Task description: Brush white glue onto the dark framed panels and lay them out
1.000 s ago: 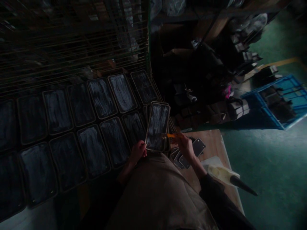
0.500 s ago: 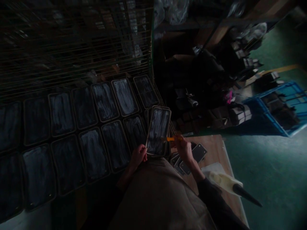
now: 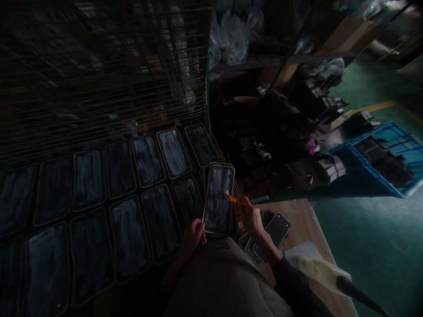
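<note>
A wire rack is stood behind everything, its thin bars half lost in gloom; below it, streaked panels are laid flat in two rows, none overlapped in the nearer part, presumably so that their faces are not rubbed; rounded corners and paler rims are shown. A plain wooden table is set at the right, seemingly for easy reach; a blue crate is placed on the green floor beyond, filled with dark pieces. The dark panel in hand is held just in front of the apron, tilted slightly, its long face streaked with pale smears; another rim is glimpsed behind it. On the table, a pale container is rested, smooth and plastic-looking; beside it a pile of plates is fanned loosely, bright dots seen at the corners. The panel's lower left corner is pinched by the left hand, apparently for steadiness; an orange-handled brush is gripped in the right hand, its tip pointed over the panel; whether contact is made cannot be told.
</note>
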